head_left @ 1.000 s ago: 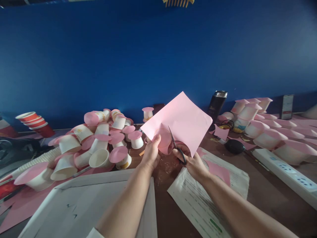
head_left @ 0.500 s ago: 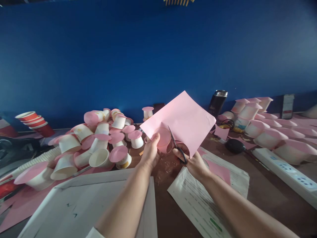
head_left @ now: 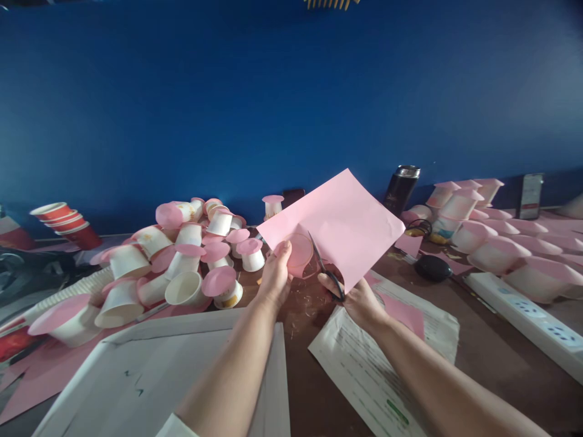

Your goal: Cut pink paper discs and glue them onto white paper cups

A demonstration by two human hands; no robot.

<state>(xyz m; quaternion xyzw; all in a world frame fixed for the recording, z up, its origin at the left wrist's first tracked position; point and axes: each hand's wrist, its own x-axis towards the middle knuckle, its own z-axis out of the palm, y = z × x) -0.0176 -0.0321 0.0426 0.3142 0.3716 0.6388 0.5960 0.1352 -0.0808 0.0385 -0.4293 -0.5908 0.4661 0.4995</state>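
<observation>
A sheet of pink paper [head_left: 350, 218] is held up in front of me, a drawn circle showing near its lower left edge. My left hand [head_left: 276, 270] pinches the sheet beside that circle, thumb on top and the other fingers hidden behind. In my right hand [head_left: 355, 300] is a pair of black-handled scissors [head_left: 324, 264], its blades at the paper along the circle's right side. Part of the circle's lower edge is cut away from the sheet. My right fingers are partly hidden by the paper's lower corner.
To the left lie many paper cups [head_left: 184, 288] with pink discs on them, and stacked red cups [head_left: 68, 224]. A white board [head_left: 182, 376] and a printed bag [head_left: 364, 370] lie in front. Rightward are a black flask [head_left: 401, 191], a power strip [head_left: 523, 318] and more pink-topped cups [head_left: 494, 252].
The pink sheet has turned slightly and its right corner has shifted right. The scissors stay at the circle's right side; both hands have barely moved.
</observation>
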